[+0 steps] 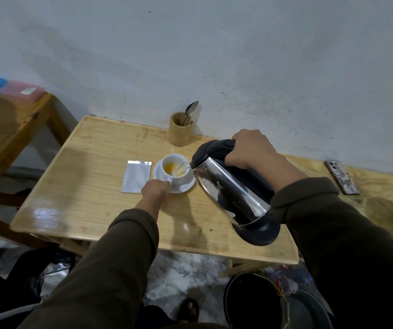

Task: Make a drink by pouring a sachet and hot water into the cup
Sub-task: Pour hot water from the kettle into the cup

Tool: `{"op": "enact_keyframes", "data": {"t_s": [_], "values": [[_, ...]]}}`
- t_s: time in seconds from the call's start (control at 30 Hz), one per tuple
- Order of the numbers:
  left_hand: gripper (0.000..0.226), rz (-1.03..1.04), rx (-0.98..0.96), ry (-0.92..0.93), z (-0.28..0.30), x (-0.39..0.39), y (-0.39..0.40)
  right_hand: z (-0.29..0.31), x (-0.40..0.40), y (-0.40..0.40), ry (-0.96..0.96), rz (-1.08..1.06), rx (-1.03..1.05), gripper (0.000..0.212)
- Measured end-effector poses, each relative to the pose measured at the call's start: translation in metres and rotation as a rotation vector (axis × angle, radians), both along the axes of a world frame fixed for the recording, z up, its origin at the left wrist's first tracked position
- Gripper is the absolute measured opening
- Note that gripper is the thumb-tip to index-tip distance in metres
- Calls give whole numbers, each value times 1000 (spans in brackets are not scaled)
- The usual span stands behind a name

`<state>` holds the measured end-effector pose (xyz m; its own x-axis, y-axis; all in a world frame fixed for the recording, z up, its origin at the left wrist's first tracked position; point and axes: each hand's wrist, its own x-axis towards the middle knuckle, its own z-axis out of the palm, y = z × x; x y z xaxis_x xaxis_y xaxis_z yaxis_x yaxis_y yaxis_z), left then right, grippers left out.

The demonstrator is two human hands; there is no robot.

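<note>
Two hands at work over a wooden table (91, 186) against a pale wall (190, 55). Largest item: steel kettle (231, 186) with black lid, handle and base, lifted and tilted left, spout just at the cup rim. Right hand (250, 149) wrapped tight round the kettle handle. Left hand (156, 188) closed on the cup's near side, seemingly pinching its handle and steadying it; fingers mostly hidden by the knuckles.

Silver sachet (136, 176) lies flat on the table just left of the saucer, looks emptied; whether it's torn, cannot tell. White saucer (186, 186) sits mid-table, white cup (175, 167) on it. Inside the cup: orange-yellow liquid or wet powder at the bottom, water splashing in from the spout.

Behind the cup, wooden holder (180, 132) by the wall with a spoon (190, 111) standing in it. Phone (342, 178) lies at far right, near the wall. Bucket (254, 302) on the floor below the table.

Step, by my read: sachet already in, hot-water pour under way, cup only shallowly filled. Next move calls for holding the tilt gentle so the stream stays inside the small rim, then levelling the kettle before the cup nears full and setting it down clear of the saucer. Stirring with the spoon would likely follow.

No brand, label or readable writing on sachet, kettle or cup.
</note>
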<state>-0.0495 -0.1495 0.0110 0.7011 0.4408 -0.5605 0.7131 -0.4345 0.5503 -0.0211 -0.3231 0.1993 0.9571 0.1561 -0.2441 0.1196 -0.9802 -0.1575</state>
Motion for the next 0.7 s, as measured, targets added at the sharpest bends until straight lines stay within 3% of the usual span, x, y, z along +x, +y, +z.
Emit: {"op": "enact_keyframes", "data": {"t_s": [0.7], "values": [[46,-69,64,41,-3,2,1,6,-2,9,10,13,-33,15]]}}
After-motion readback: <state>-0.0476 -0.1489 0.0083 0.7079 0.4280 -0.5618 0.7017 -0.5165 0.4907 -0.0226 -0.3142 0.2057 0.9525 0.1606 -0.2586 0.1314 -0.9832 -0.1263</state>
